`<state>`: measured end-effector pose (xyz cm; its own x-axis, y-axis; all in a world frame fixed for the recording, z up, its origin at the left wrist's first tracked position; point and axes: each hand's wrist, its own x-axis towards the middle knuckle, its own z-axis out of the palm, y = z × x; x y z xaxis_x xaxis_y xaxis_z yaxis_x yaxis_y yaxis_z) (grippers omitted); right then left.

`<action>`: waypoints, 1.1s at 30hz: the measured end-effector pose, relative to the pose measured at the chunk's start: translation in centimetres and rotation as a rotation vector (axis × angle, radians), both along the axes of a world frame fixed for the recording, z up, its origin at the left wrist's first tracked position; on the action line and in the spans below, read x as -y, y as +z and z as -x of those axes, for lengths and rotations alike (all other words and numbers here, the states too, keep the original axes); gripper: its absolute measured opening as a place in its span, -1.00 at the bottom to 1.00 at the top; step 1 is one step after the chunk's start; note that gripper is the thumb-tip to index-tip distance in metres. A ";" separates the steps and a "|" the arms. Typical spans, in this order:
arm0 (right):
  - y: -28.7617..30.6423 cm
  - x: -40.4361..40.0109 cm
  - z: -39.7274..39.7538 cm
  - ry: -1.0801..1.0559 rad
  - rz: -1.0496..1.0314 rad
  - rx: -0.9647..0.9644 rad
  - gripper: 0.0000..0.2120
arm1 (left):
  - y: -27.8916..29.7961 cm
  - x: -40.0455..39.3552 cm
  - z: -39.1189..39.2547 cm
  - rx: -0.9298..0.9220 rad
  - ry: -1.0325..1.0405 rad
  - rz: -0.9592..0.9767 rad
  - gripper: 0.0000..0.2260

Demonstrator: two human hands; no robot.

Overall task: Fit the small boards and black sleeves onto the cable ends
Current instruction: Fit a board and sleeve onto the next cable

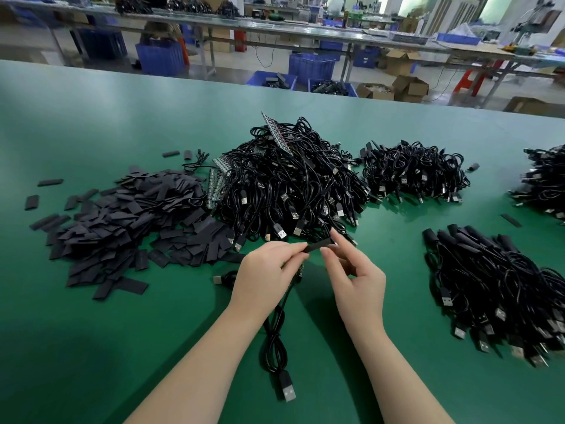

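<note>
A flat black sleeve (319,244) is held between both hands above the green table (91,347). My left hand (266,270) pinches its left end and also holds a black cable (275,347), which hangs down to a USB plug (288,390) near the front. My right hand (356,273) pinches the sleeve's right end with thumb and forefinger. The cable end inside my left hand is mostly hidden. A heap of loose black sleeves (122,224) lies at the left. A big pile of USB cables (290,185) sits behind my hands, with strips of small boards (276,133) on it.
Smaller cable piles lie at the back right (415,172) and far right edge (544,182). A pile of cables with sleeves fitted (495,289) lies at the right. Another loose cable (224,278) lies left of my left hand. Workbenches and blue crates (312,67) stand beyond the table.
</note>
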<state>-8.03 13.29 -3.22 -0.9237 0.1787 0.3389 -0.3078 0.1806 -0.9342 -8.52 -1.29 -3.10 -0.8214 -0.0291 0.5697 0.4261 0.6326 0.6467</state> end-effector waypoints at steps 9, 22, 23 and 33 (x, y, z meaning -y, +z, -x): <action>-0.5 -0.3 0.2 0.035 -0.043 0.045 -0.59 | -0.1 0.2 0.0 0.034 -0.038 -0.040 -0.79; -1.4 -0.2 0.7 0.086 -0.113 0.051 -0.52 | 0.0 0.3 0.1 0.084 -0.013 -0.087 -0.80; -1.5 -0.1 0.7 0.088 -0.122 0.041 -0.51 | -0.1 0.2 0.0 0.083 -0.014 -0.083 -0.80; -1.1 0.2 0.5 0.131 -0.078 0.129 -0.50 | -0.3 0.2 0.2 0.097 0.012 -0.071 -0.82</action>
<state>-8.54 13.10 -4.36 -0.9740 0.0322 0.2242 -0.2119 0.2201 -0.9522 -8.70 -1.52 -3.43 -0.8719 -0.0766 0.4836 0.3520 0.5883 0.7280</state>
